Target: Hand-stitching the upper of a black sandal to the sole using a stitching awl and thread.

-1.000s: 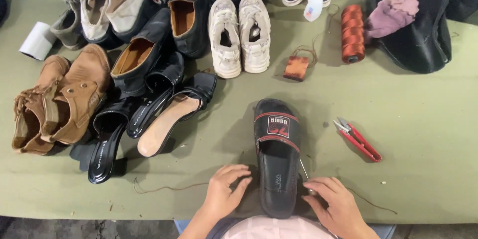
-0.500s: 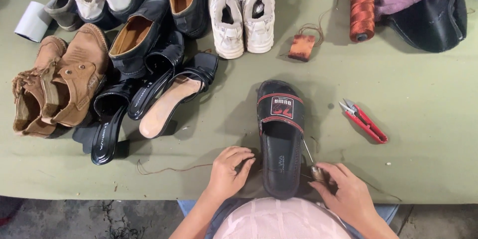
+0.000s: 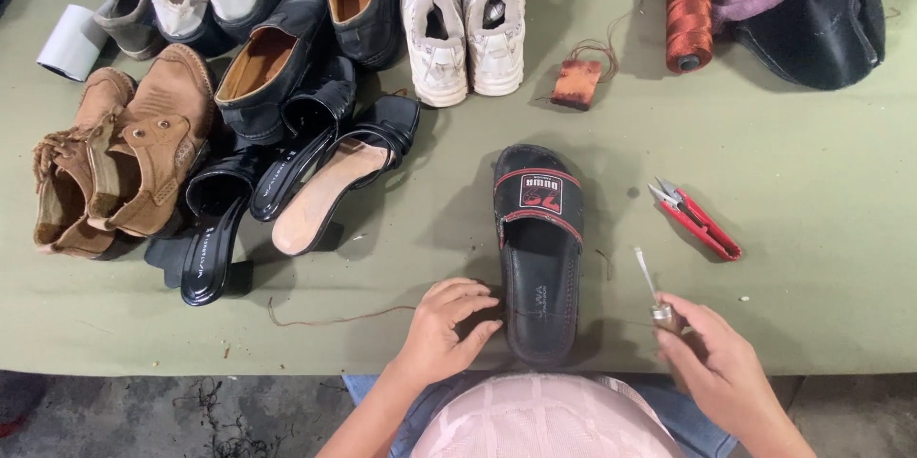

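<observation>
At the near edge of the green table (image 3: 821, 191) a black slide sandal (image 3: 540, 253) lies with its long axis running straight away from the person, heel nearest the body, strap and toe farther off; the left hand (image 3: 449, 324) rests against the sandal's heel on its left side, fingers curled and touching the sole edge, pinning rather than gripping it; the right hand (image 3: 716, 362) sits apart to the right of the heel, closed around a metal awl (image 3: 653, 292) whose tip points up and away; a thin brown thread (image 3: 334, 318) trails left from the heel; the red snips (image 3: 694, 218) lie beyond the right hand, untouched; the left hand is nearer the sandal.
</observation>
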